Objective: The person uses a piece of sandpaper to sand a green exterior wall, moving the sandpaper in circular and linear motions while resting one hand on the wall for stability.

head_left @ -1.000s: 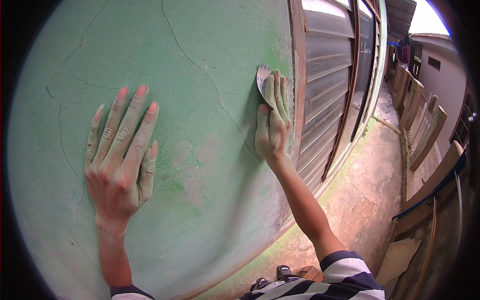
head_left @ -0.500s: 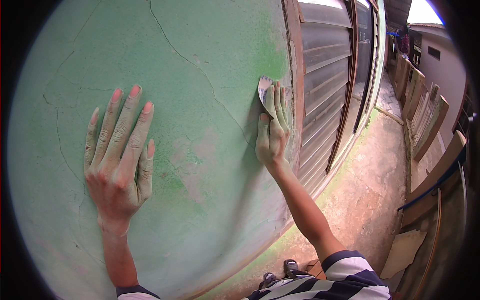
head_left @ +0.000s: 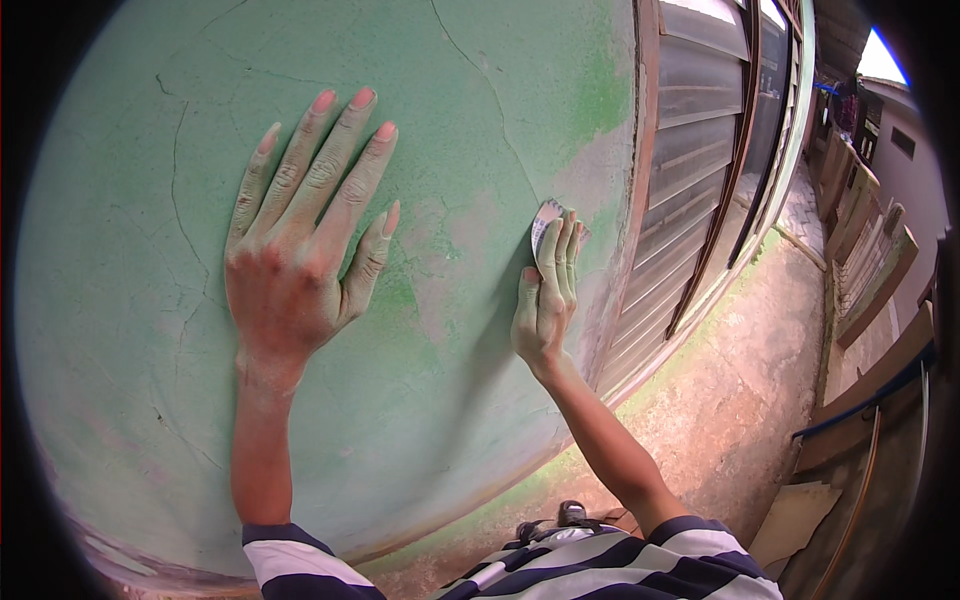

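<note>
My left hand lies flat on the green wall with its fingers spread. Nothing is in it, and pale dust coats its skin. Farther right, my right hand presses a piece of sandpaper against the wall with straight fingers. The sandpaper has a whitish printed back, and its left edge curls away from the surface. The fingers cover much of it. Around the right hand the wall shows greyish, worn paint, and a thin crack runs down to the sandpaper.
Right of the wall is a louvred window in a brown wooden frame. A concrete path runs alongside, bordered by a low fence. Boards and a broken flat sheet lean at the lower right.
My right hand has slid the sandpaper down the wall, away from the bright green patch beside the window frame. My left hand keeps its place on the wall; the view has shifted.
</note>
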`<act>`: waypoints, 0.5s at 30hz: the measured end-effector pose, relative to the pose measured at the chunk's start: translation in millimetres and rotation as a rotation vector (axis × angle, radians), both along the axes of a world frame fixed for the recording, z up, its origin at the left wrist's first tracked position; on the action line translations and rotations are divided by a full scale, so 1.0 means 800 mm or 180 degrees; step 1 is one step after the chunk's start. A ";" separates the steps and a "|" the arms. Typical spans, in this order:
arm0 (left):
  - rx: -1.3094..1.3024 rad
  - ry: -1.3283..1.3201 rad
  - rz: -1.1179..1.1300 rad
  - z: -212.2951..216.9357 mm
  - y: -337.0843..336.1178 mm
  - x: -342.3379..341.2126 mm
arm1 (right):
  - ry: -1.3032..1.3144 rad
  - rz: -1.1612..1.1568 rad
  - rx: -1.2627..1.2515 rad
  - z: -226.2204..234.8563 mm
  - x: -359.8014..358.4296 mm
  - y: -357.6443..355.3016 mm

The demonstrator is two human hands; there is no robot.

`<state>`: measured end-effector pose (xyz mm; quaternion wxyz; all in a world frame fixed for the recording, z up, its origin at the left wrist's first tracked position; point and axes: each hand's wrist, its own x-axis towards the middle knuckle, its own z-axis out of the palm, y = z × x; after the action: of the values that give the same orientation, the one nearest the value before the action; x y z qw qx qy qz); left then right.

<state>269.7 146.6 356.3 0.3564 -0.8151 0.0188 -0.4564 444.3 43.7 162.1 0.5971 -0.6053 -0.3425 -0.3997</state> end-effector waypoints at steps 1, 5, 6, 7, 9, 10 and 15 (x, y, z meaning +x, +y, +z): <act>-0.0121 0.0090 -0.0148 -0.006 -0.002 0.002 | -0.0133 -0.0028 -0.0096 0.013 -0.007 0.001; -0.0346 0.0563 -0.0519 -0.028 -0.003 -0.013 | -0.0571 0.0330 -0.0459 0.043 -0.066 0.020; -0.0355 0.0571 -0.0496 -0.042 0.001 -0.012 | -0.0562 0.0355 -0.0462 0.035 -0.072 0.022; -0.0389 0.0975 -0.0671 -0.058 0.004 -0.013 | -0.0719 0.0438 -0.0555 0.024 -0.075 0.023; -0.0427 0.1367 -0.0798 -0.087 0.006 -0.016 | -0.0809 0.0787 -0.0404 0.006 -0.079 0.025; -0.0444 0.1443 -0.0791 -0.102 0.008 -0.016 | -0.0803 0.0825 -0.0405 0.001 -0.078 0.023; -0.0485 0.1575 -0.0694 -0.134 0.012 -0.020 | -0.0636 0.1847 -0.0203 -0.015 -0.064 -0.001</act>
<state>253.6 156.2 249.2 0.2273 -0.9193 0.1585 -0.2794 393.1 43.2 150.4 0.6304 -0.4584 -0.5704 -0.2591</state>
